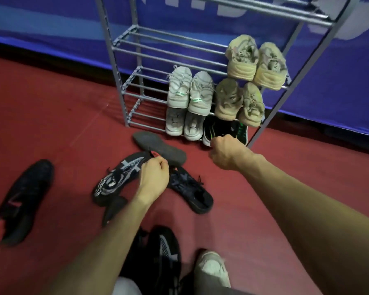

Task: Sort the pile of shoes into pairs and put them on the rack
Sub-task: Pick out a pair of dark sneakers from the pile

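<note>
A: Where is the black-and-white patterned sneaker (117,179)?

B: On the red floor (62,116) below centre. The left hand (152,179) pinches its heel end, fingers curled tight on it.

A: And the right hand (228,153)?

B: At two o'clock from the left one, fingers curled at the black sneaker with green stripes (224,129) on the grey rack (124,81); whether they clamp it cannot be told.

A: What lies around?

B: An upturned dark sole (158,146) at twelve o'clock, a black laced sneaker (192,191) at three, another black shoe (24,201) at nine. Three pale pairs fill the rack's right side.
</note>
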Demonstrator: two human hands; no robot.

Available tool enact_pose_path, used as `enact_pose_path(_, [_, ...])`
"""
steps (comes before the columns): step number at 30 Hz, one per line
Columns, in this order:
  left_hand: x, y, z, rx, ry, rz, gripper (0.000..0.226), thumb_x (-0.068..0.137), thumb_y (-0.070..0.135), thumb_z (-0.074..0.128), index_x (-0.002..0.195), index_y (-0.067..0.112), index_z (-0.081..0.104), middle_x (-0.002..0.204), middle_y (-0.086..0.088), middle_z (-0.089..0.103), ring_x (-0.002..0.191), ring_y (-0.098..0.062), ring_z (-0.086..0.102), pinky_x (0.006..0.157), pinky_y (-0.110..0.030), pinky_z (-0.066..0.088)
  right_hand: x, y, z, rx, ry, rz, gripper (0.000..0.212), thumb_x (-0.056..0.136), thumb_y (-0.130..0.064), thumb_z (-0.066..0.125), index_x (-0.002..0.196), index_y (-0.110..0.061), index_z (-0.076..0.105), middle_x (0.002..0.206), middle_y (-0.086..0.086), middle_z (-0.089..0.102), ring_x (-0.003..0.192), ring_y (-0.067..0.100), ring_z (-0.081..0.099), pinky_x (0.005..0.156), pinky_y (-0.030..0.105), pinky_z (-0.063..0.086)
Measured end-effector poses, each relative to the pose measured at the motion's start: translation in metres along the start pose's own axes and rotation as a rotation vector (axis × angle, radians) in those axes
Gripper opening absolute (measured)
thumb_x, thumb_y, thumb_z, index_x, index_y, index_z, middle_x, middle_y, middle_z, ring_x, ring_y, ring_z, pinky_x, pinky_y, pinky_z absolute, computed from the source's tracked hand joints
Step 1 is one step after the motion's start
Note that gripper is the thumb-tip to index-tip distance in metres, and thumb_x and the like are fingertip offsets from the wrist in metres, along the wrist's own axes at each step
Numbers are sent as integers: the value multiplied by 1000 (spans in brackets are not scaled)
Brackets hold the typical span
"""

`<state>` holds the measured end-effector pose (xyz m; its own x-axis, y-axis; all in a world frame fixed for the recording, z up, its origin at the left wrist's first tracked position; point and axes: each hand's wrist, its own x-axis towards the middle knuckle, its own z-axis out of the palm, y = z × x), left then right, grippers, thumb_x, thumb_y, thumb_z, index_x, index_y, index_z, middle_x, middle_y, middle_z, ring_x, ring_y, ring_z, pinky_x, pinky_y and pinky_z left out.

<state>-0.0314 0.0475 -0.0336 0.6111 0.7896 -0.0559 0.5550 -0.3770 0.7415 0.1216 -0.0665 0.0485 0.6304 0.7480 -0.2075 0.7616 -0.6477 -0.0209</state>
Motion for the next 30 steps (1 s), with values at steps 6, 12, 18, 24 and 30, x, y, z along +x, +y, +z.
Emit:
enact_pose_path(6, [-32,-51,-6,66,-111,-175,26,89,12,45,96,12,70,102,-13,73,103,-34,64,90,-35,46,2,-20,7,-62,-78,-16,33,90,-24,49,111,0,59,115,28,59,105,42,59,81,38,49])
enact_pose_path(12, [-27,-66,-17,130,-228,-253,28,86,17,45,96,11,70,104,-13,71,101,-34,64,87,-33,49,6,-61,25,-154,-148,-162,35,91,-25,48,114,-1,57,118,24,60,108,38,59,81,35,48])
enact_pose_path(18, [-34,-88,-25,225,-165,-402,31,83,20,47,102,10,70,108,-16,69,102,-36,64,88,-36,53,13,-95,20,-148,-140,-265,44,89,-30,47,126,-7,57,121,23,59,110,40,58,88,39,51])
enact_pose_path(24, [-47,-118,-22,363,-377,-531,32,86,23,56,114,9,62,124,-14,63,114,-32,60,95,-35,51,11,-81,42,-166,-170,-242,37,86,-26,49,118,-11,60,115,21,61,103,40,62,81,37,51])
enact_pose_path(30, [-58,-136,-11,604,-643,-512,47,80,14,66,126,11,59,132,-8,60,117,-25,61,92,-30,50,-2,-59,72,-229,-304,-235,32,86,-20,45,112,-9,59,114,18,62,102,37,62,75,34,47])
